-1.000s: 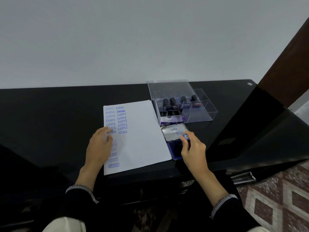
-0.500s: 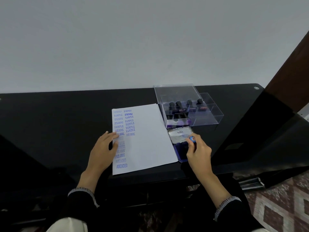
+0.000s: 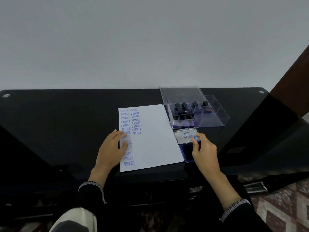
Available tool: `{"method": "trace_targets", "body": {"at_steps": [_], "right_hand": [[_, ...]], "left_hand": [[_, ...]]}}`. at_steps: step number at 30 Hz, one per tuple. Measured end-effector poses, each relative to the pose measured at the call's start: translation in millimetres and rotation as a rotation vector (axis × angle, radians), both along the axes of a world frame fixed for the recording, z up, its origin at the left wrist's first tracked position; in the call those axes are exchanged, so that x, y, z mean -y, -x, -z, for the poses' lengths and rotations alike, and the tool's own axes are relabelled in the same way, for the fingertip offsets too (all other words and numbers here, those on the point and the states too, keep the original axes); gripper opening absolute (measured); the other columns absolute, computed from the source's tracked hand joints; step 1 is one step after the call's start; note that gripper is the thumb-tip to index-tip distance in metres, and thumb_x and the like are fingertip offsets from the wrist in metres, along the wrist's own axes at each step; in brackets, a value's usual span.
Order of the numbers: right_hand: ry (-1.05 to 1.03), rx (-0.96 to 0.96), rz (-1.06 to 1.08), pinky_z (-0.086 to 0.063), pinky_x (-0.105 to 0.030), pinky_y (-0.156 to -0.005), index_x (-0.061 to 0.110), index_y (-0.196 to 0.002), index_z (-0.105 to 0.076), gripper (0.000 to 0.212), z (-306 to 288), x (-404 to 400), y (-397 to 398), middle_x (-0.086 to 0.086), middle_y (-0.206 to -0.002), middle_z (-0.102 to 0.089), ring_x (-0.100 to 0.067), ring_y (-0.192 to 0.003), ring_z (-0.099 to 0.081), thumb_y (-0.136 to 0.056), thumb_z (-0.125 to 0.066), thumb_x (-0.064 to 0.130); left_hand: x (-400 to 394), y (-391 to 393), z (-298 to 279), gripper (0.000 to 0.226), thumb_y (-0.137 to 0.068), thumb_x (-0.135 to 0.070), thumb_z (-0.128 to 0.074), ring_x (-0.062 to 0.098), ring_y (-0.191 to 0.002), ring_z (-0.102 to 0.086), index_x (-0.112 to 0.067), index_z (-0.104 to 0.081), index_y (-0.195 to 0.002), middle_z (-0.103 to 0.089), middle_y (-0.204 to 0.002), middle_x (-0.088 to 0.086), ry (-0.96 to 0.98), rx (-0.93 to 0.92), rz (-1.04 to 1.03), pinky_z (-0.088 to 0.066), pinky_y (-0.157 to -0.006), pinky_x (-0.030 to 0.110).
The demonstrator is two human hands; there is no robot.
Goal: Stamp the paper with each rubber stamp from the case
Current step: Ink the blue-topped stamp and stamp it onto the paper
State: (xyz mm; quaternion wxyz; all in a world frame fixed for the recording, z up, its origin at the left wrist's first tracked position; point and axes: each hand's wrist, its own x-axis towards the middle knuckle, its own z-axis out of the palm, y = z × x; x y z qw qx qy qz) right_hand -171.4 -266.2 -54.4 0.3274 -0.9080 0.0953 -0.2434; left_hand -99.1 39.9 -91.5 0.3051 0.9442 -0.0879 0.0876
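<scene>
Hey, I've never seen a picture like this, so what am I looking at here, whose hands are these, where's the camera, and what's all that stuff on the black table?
No machine here: a person wears a camera on the head, looking down at both hands. On the black table lies a white paper already covered with blue stamped words like SAMPLE and AIR MAIL. The left hand rests flat on the paper's edge, holding it still. The right hand grips a blue-topped rubber stamp over the open ink pad. Behind it stands a clear plastic case with more stamps inside.

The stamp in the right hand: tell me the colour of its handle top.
Blue, with a small reddish centre, on the stamp the right hand grips over the ink pad; the head view shows it.
</scene>
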Motion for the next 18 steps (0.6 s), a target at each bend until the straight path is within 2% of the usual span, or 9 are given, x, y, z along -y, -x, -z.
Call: {"method": "trace_targets", "body": {"at_steps": [2, 4, 6, 9, 11, 14, 18], "right_hand": [[-0.017, 0.021, -0.024, -0.047, -0.021, -0.062, 0.009, -0.106, -0.058, 0.014, -12.6, -15.9, -5.6, -0.002, -0.085, -0.061, -0.016, -0.074, -0.059, -0.095, -0.053, 0.017], [-0.135, 0.061, -0.089, -0.042, -0.013, -0.061, 0.011, -0.108, -0.057, 0.015, -26.5, -43.4, -16.0, -0.001, -0.086, -0.06, -0.012, -0.074, -0.057, -0.095, -0.053, 0.018], [-0.266, 0.022, -0.211, -0.042, -0.01, -0.063, 0.013, -0.114, -0.054, 0.019, -35.0, -75.2, -30.1, -0.001, -0.09, -0.06, -0.014, -0.078, -0.059, -0.096, -0.051, 0.017], [-0.292, -0.024, -0.346, -0.041, -0.005, -0.067, 0.011, -0.121, -0.051, 0.025, -30.2, -109.5, -52.3, -0.002, -0.096, -0.061, -0.017, -0.082, -0.06, -0.097, -0.049, 0.011], [-0.298, -0.04, -0.375, -0.041, -0.004, -0.064, 0.013, -0.123, -0.049, 0.027, -25.2, -121.0, -61.1, 0.002, -0.094, -0.06, -0.007, -0.077, -0.06, -0.096, -0.051, 0.011], [-0.286, -0.045, -0.404, -0.041, -0.003, -0.062, 0.017, -0.108, -0.052, 0.016, -18.5, -125.8, -70.4, 0.009, -0.091, -0.058, 0.006, -0.07, -0.059, -0.093, -0.056, 0.011], [-0.244, -0.036, -0.392, -0.04, -0.004, -0.065, 0.025, -0.099, -0.053, 0.013, -8.3, -126.0, -81.7, 0.01, -0.092, -0.062, -0.007, -0.075, -0.058, -0.091, -0.061, 0.018]], "left_hand": [[-0.2, 0.2, -0.5, 0.039, -0.095, -0.032, -0.055, 0.008, -0.14, -0.03, -0.019, -0.056, -0.132, -0.05, -0.141, -0.007, 0.007, 0.011, 0.002, -0.023, -0.109, 0.025], [-0.7, 1.0, -1.5, 0.039, -0.095, -0.032, -0.056, 0.009, -0.14, -0.031, -0.019, -0.057, -0.131, -0.05, -0.141, -0.008, 0.013, 0.021, 0.012, -0.021, -0.108, 0.023], [-1.1, 2.6, -2.7, 0.038, -0.094, -0.032, -0.057, 0.009, -0.139, -0.032, -0.02, -0.057, -0.131, -0.05, -0.14, -0.008, 0.014, 0.025, 0.023, -0.02, -0.109, 0.023], [-1.5, 3.0, -4.2, 0.033, -0.093, -0.033, -0.058, 0.01, -0.135, -0.038, -0.023, -0.061, -0.125, -0.053, -0.137, -0.009, 0.01, 0.053, 0.048, -0.023, -0.115, 0.03], [-1.9, 2.0, -4.5, 0.031, -0.093, -0.034, -0.059, 0.006, -0.131, -0.041, -0.026, -0.062, -0.122, -0.055, -0.134, -0.012, 0.002, 0.072, 0.06, -0.024, -0.116, 0.034], [-2.3, 0.3, -3.8, 0.031, -0.092, -0.037, -0.058, 0.001, -0.128, -0.04, -0.03, -0.061, -0.122, -0.054, -0.133, -0.016, -0.001, 0.086, 0.058, -0.018, -0.112, 0.027], [-3.1, -1.6, -0.3, 0.03, -0.091, -0.038, -0.059, 0.0, -0.127, -0.042, -0.031, -0.062, -0.12, -0.054, -0.131, -0.017, 0.002, 0.12, 0.048, -0.018, -0.108, 0.024]]}}
